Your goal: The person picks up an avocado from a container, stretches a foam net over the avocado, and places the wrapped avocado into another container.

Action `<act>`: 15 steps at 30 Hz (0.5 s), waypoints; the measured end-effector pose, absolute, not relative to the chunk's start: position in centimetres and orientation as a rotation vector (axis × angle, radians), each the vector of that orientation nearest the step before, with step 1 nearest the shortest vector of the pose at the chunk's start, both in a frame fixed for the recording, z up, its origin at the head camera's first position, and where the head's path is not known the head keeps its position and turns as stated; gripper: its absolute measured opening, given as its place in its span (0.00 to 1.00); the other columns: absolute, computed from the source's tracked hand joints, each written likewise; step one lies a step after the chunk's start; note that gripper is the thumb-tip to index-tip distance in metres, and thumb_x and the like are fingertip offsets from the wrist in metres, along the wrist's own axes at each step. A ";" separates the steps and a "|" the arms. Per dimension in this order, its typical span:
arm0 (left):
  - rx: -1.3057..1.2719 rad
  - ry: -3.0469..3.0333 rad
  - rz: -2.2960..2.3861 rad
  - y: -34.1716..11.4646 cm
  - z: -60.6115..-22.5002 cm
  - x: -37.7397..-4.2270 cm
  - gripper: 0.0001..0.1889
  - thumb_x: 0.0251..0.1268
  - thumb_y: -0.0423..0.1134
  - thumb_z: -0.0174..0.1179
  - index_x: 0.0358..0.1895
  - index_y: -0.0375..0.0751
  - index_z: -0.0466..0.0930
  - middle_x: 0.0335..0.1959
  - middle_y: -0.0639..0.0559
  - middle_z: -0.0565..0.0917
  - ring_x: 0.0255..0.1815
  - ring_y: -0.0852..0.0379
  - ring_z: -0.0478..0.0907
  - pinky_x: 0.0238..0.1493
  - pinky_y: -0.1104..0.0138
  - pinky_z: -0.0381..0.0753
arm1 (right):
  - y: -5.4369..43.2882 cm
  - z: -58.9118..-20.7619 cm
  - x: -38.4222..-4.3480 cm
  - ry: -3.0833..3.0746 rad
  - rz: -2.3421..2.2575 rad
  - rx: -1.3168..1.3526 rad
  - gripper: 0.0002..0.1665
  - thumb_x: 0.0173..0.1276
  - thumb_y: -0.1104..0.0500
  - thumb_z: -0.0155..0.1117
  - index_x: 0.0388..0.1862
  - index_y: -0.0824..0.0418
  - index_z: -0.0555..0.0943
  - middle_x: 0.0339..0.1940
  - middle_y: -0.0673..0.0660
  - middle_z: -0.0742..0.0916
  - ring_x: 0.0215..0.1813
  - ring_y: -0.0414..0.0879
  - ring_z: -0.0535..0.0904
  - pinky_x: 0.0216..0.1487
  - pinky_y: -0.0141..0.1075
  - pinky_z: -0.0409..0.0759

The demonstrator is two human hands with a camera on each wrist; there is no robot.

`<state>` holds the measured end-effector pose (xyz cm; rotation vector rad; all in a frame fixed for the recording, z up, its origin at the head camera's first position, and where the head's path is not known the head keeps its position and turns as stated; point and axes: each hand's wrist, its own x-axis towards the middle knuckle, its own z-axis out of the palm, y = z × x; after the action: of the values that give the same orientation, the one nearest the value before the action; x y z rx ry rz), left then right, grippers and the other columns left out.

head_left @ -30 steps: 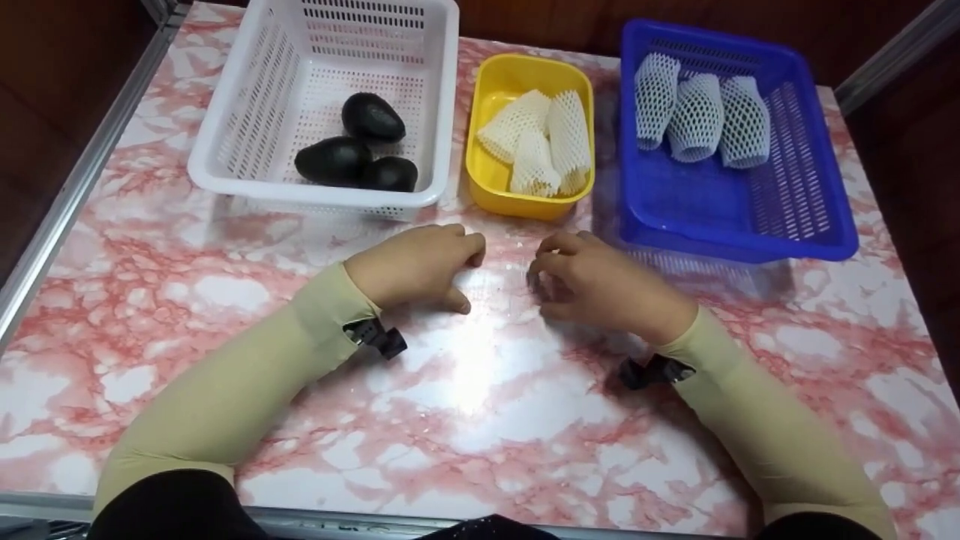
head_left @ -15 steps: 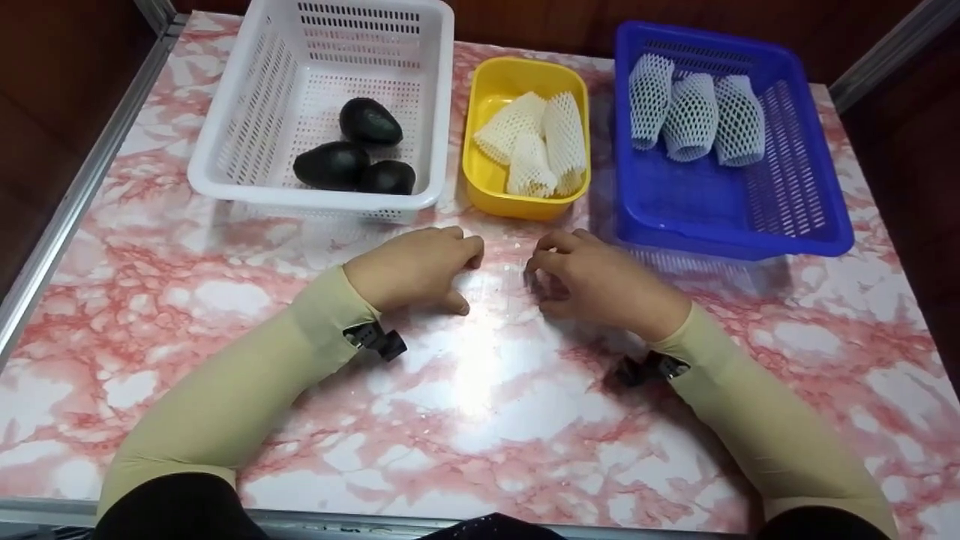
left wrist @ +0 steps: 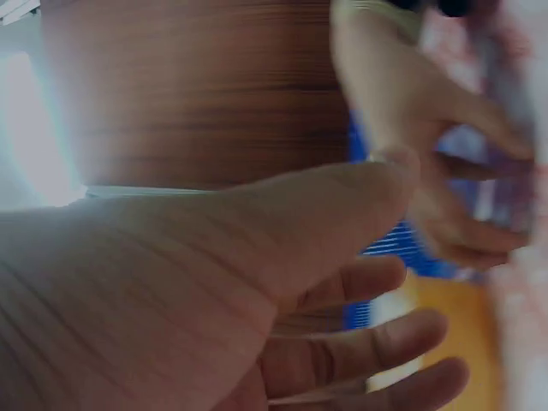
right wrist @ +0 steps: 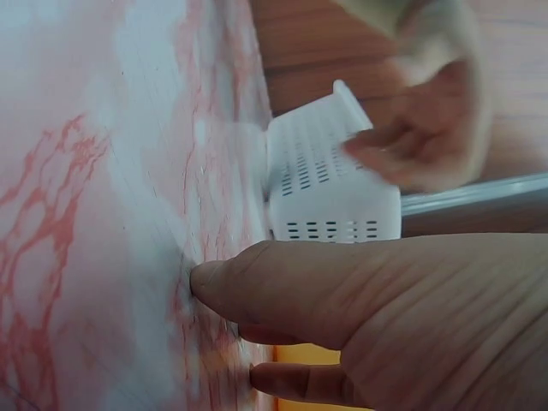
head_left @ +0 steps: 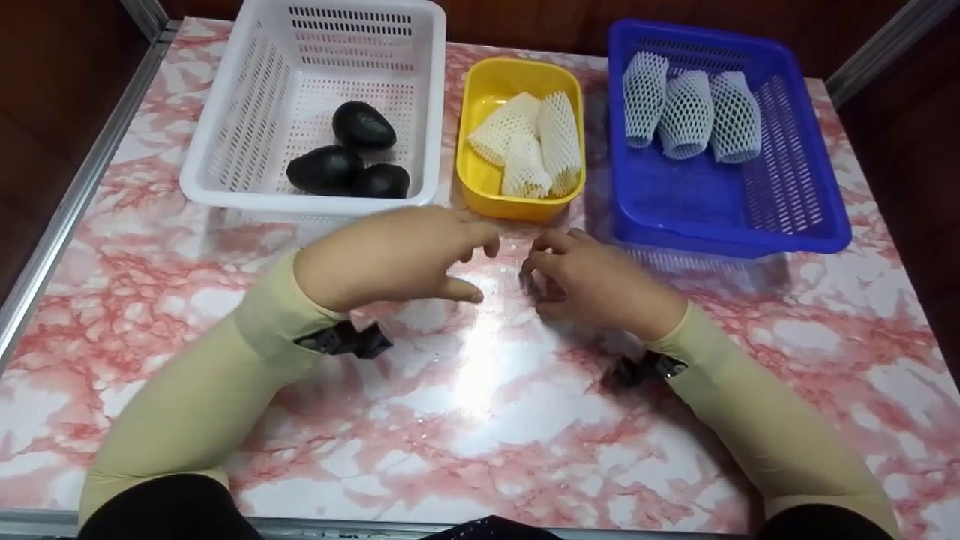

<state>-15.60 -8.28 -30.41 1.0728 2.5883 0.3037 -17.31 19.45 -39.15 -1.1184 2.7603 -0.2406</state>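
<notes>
My left hand is raised over the table in front of the white basket, fingers spread and nothing in it; its palm side shows in the left wrist view. My right hand rests its fingertips on the tabletop below the yellow container, fingers loosely bent and holding nothing. Several dark avocados, one of them this avocado, lie in the white basket. White foam net sleeves lie in the yellow container. Filled-out foam nets sit side by side in the blue basket.
The pink and white marbled table has a metal edge along its left side. Dark wooden panels stand behind and at the sides. The yellow container is between the two baskets.
My left hand has lifted off the table and its wrist has shifted left, the fingers spreading. My right hand has stayed in place. The whole head view has shifted slightly.
</notes>
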 end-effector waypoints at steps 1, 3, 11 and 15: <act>1.077 2.586 0.299 -8.5 -29.4 -15.8 0.27 0.73 0.55 0.72 0.66 0.46 0.80 0.56 0.47 0.88 0.54 0.46 0.87 0.57 0.51 0.87 | 19.4 -39.1 -17.3 2.760 -0.240 -1.110 0.22 0.63 0.50 0.84 0.56 0.47 0.88 0.63 0.55 0.85 0.59 0.57 0.84 0.50 0.54 0.89; 1.053 2.569 0.295 -8.9 -27.4 -16.5 0.26 0.75 0.53 0.71 0.68 0.45 0.79 0.59 0.46 0.88 0.58 0.46 0.86 0.61 0.51 0.87 | 19.4 -39.0 -17.3 2.758 -0.246 -1.102 0.22 0.63 0.50 0.84 0.55 0.48 0.88 0.63 0.55 0.85 0.60 0.57 0.83 0.49 0.54 0.89; 0.900 2.632 0.235 -11.5 -23.0 -23.0 0.25 0.78 0.50 0.67 0.71 0.45 0.78 0.64 0.41 0.85 0.62 0.42 0.82 0.67 0.43 0.82 | 19.3 -39.2 -17.2 2.764 -0.258 -1.126 0.19 0.62 0.52 0.84 0.50 0.51 0.87 0.62 0.57 0.85 0.60 0.59 0.82 0.48 0.53 0.88; 0.787 2.695 0.121 -12.6 -22.9 -26.8 0.26 0.80 0.49 0.65 0.73 0.41 0.77 0.70 0.36 0.82 0.65 0.37 0.80 0.71 0.38 0.77 | 19.3 -39.3 -17.2 2.769 -0.259 -1.124 0.19 0.62 0.52 0.84 0.49 0.51 0.87 0.61 0.57 0.85 0.59 0.58 0.82 0.48 0.53 0.88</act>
<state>-26.81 -12.62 -22.86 0.7869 2.6953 0.1209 -17.15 19.31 -39.28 -1.1244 2.7691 -0.2590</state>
